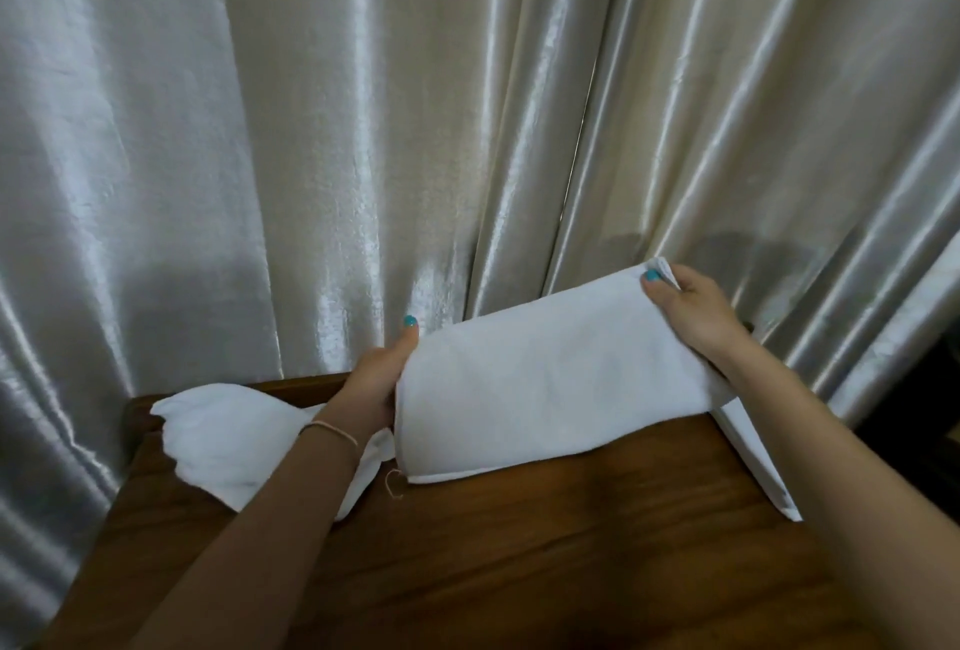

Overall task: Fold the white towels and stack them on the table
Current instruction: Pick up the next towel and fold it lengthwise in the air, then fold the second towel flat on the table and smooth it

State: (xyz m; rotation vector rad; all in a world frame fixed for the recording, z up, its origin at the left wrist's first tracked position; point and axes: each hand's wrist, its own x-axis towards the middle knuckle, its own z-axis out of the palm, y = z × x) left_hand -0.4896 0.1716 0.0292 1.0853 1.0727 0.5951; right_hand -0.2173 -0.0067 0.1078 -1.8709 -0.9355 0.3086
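While held taut, towel between hands

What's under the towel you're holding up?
Under the held towel shows the brown wooden table. Another white towel lies crumpled at its left, beneath the left hand. The right hand pinches the top corner. The held cloth hides whatever sits behind it.

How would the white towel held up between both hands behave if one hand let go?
The folded towel looks floppy: it sags between the left hand and right hand. Its lower edge drapes onto the wooden table, so a released end would probably drop. It seems light, held by pinches alone.
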